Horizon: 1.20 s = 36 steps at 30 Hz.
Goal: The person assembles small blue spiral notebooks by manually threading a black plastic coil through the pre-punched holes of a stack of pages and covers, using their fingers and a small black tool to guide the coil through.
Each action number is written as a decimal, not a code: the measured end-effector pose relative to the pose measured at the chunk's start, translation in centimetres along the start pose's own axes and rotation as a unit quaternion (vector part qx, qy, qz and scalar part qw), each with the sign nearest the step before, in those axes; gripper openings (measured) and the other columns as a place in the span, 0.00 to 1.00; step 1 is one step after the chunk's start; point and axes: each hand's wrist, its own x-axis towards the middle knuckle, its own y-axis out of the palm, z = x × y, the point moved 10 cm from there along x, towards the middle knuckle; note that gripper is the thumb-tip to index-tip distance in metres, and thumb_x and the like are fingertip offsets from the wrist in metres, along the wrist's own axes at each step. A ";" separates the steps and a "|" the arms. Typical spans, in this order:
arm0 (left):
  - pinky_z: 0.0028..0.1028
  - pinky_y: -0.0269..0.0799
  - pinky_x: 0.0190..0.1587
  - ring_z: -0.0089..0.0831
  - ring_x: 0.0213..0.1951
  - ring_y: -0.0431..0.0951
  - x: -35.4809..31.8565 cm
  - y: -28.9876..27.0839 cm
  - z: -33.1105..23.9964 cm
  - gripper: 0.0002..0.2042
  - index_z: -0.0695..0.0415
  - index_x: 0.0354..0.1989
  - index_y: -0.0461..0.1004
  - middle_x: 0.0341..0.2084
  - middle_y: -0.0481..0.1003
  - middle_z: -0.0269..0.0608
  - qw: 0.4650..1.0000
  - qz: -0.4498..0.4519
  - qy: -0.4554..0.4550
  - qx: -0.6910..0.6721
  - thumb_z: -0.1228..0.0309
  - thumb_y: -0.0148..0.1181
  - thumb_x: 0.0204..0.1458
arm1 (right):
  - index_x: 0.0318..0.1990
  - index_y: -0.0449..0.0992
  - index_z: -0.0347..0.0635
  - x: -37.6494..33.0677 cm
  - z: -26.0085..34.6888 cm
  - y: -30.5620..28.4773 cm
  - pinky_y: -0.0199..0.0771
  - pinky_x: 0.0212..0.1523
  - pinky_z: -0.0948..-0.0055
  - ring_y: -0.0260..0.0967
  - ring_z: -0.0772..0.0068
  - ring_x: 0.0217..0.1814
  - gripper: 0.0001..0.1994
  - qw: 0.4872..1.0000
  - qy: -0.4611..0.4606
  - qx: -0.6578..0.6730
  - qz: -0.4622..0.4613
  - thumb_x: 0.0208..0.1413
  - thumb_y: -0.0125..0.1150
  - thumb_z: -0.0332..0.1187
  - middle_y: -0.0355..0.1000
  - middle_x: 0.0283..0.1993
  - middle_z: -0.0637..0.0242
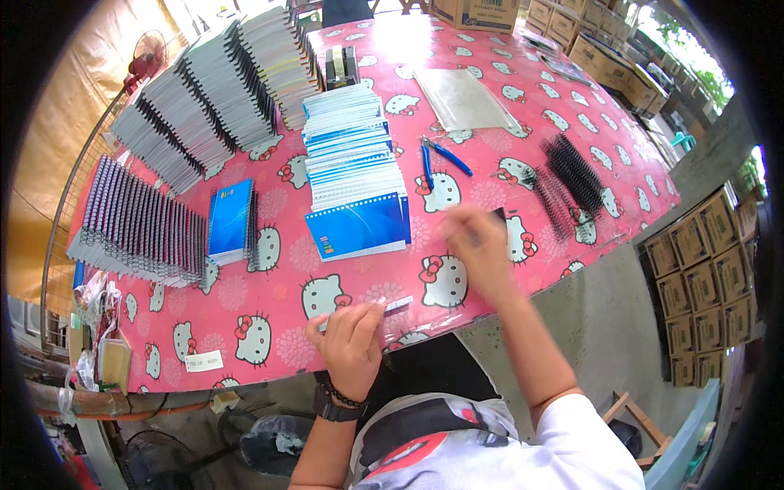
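Observation:
My left hand point(349, 341) is closed near the table's front edge, fingers curled over a thin grey-white strip point(398, 305) whose kind I cannot make out. To its right, my right hand point(480, 245) hovers over the table, its fingers smeared by motion. A small dark corner point(499, 216) shows beside that hand; what it belongs to is hidden. Ahead of my hands lies a long leaning row of punched sheet sets with blue covers point(356, 226). Blue-handled cutting pliers point(441, 159) rest just beyond my right hand. Black spiral binding coils point(574, 175) lie in a pile further right.
Spiral-bound notebooks point(143, 220) stand in a row at left, beside a few blue-covered ones point(231, 220). Tall notebook stacks point(208, 98) fill the back left. A clear plastic sheet point(465, 98) lies at the back. Cardboard boxes point(698, 282) are stacked at right. A white label point(203, 361) lies front left.

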 end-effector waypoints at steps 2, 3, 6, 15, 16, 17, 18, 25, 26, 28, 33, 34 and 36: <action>0.32 0.53 0.46 0.27 0.39 0.73 0.5 -0.5 -0.5 0.14 0.50 0.41 0.78 0.35 0.75 0.30 0.999 -0.033 0.012 -0.011 0.78 0.59 0.44 | 0.41 0.75 0.38 3.3 -3.2 -8.3 0.70 0.41 0.67 0.71 0.63 0.37 0.11 0.966 -0.046 -0.198 -0.161 0.50 0.60 0.30 0.73 0.37 0.60; 0.30 0.54 0.43 0.27 0.37 0.73 0.7 -0.7 -0.8 0.14 0.50 0.40 0.79 0.33 0.76 0.29 0.999 -0.047 0.018 -0.017 0.79 0.59 0.44 | 0.41 0.74 0.38 4.1 -4.6 -11.4 0.69 0.44 0.64 0.70 0.57 0.38 0.12 0.903 -0.114 -0.363 -0.200 0.48 0.62 0.30 0.73 0.38 0.57; 0.30 0.54 0.42 0.27 0.37 0.72 0.7 -0.6 -1.1 0.13 0.49 0.39 0.80 0.34 0.75 0.30 0.998 -0.050 0.025 -0.013 0.77 0.61 0.43 | 0.41 0.74 0.39 4.5 -13.2 -15.3 0.69 0.44 0.62 0.70 0.53 0.40 0.12 0.890 0.033 -0.443 -0.105 0.48 0.62 0.30 0.73 0.38 0.55; 0.31 0.55 0.42 0.27 0.37 0.72 1.4 -0.6 -0.8 0.14 0.47 0.39 0.80 0.34 0.75 0.29 0.998 -0.045 0.037 0.005 0.76 0.62 0.41 | 0.42 0.75 0.40 5.9 -12.0 -17.8 0.71 0.40 0.62 0.72 0.55 0.38 0.12 0.909 0.037 -0.396 -0.124 0.50 0.61 0.32 0.76 0.29 0.57; 0.30 0.55 0.42 0.27 0.37 0.72 1.6 -0.6 -0.8 0.14 0.47 0.39 0.80 0.34 0.75 0.29 0.998 -0.044 0.036 0.001 0.76 0.63 0.41 | 0.42 0.75 0.40 6.1 -11.4 -18.3 0.71 0.39 0.63 0.72 0.56 0.37 0.12 0.910 0.042 -0.394 -0.124 0.50 0.61 0.32 0.76 0.29 0.57; 0.30 0.54 0.42 0.27 0.37 0.72 1.6 -0.7 -0.6 0.14 0.47 0.39 0.80 0.34 0.76 0.29 0.999 -0.042 0.033 -0.002 0.76 0.63 0.41 | 0.44 0.75 0.39 6.3 -11.3 -18.8 0.70 0.39 0.65 0.70 0.58 0.35 0.13 0.918 0.068 -0.372 -0.121 0.49 0.61 0.30 0.75 0.30 0.57; 0.30 0.54 0.42 0.27 0.37 0.71 1.6 -0.6 -0.5 0.14 0.47 0.39 0.80 0.34 0.76 0.29 0.999 -0.038 0.029 -0.007 0.76 0.63 0.41 | 0.45 0.75 0.39 6.2 -10.0 -19.0 0.70 0.39 0.65 0.70 0.59 0.35 0.14 0.927 0.050 -0.347 -0.132 0.49 0.61 0.29 0.74 0.31 0.57; 0.31 0.53 0.41 0.25 0.33 0.71 1.7 -0.8 -0.1 0.11 0.45 0.37 0.80 0.30 0.74 0.25 0.998 -0.050 0.029 -0.022 0.72 0.64 0.42 | 0.50 0.72 0.35 -0.7 2.4 -2.8 0.70 0.41 0.71 0.71 0.66 0.38 0.18 0.980 -0.042 -0.035 0.193 0.51 0.47 0.19 0.72 0.39 0.57; 0.31 0.53 0.41 0.25 0.33 0.71 1.9 -0.8 0.1 0.11 0.45 0.36 0.80 0.29 0.74 0.25 0.998 -0.046 0.020 -0.023 0.71 0.65 0.42 | 0.46 0.74 0.34 -2.2 2.9 -0.2 0.71 0.41 0.71 0.72 0.67 0.39 0.13 0.977 -0.002 0.047 0.209 0.52 0.51 0.20 0.72 0.37 0.58; 0.32 0.53 0.40 0.25 0.33 0.71 2.2 -0.5 -0.1 0.10 0.46 0.36 0.79 0.28 0.74 0.25 0.999 -0.034 0.006 -0.035 0.69 0.65 0.42 | 0.43 0.76 0.36 -3.5 3.6 1.5 0.70 0.38 0.72 0.70 0.70 0.36 0.11 0.968 0.017 0.063 0.243 0.50 0.58 0.22 0.73 0.35 0.61; 0.32 0.52 0.42 0.27 0.34 0.70 2.3 -0.2 0.1 0.09 0.47 0.35 0.79 0.28 0.73 0.28 0.999 -0.012 -0.009 -0.049 0.68 0.66 0.42 | 0.41 0.77 0.40 -4.4 2.3 2.9 0.68 0.36 0.75 0.68 0.74 0.32 0.11 0.957 0.027 0.121 0.263 0.47 0.62 0.21 0.72 0.33 0.65; 0.32 0.52 0.42 0.27 0.34 0.69 2.3 -0.2 0.1 0.09 0.47 0.35 0.79 0.28 0.73 0.29 0.998 -0.009 -0.012 -0.054 0.68 0.66 0.42 | 0.40 0.77 0.40 -4.4 2.3 2.9 0.68 0.36 0.76 0.68 0.74 0.32 0.11 0.955 0.021 0.129 0.267 0.47 0.62 0.21 0.72 0.33 0.66; 0.33 0.52 0.42 0.27 0.34 0.70 2.2 -0.2 0.1 0.09 0.47 0.34 0.79 0.28 0.74 0.27 0.999 -0.011 -0.012 -0.049 0.66 0.66 0.42 | 0.40 0.77 0.39 -4.3 3.2 2.9 0.68 0.36 0.75 0.68 0.72 0.32 0.10 0.958 -0.024 0.113 0.263 0.48 0.62 0.23 0.72 0.33 0.65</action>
